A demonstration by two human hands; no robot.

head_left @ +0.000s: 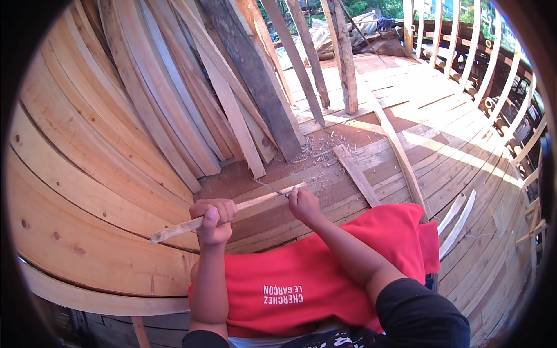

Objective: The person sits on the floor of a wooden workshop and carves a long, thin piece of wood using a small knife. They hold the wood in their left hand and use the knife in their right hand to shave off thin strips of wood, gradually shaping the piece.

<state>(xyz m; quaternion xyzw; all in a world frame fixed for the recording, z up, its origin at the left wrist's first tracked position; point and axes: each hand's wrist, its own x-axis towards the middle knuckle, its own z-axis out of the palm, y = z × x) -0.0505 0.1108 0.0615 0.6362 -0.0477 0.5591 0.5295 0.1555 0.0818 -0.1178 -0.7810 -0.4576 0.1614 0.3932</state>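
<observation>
My left hand (216, 219) is closed in a fist round a narrow wooden strip (255, 204), which slants from lower left up to the right in front of me. One end of the strip sticks out past the fist on the left. My right hand (304, 205) is closed on the handle of a knife, by the strip's far end. The thin knife blade (270, 187) points left, over the strip's far side; whether it touches the wood I cannot tell. A red cloth (342, 261) with white lettering lies across my lap below both hands.
Several boards (191, 98) lean against the plank wall (87, 174) on the left. Wood shavings (325, 153) litter the plank floor (400, 180). A short board (355, 174), a long curved strip (394, 139) and pale offcuts (458, 223) lie there too. Upright posts (347, 69) stand beyond.
</observation>
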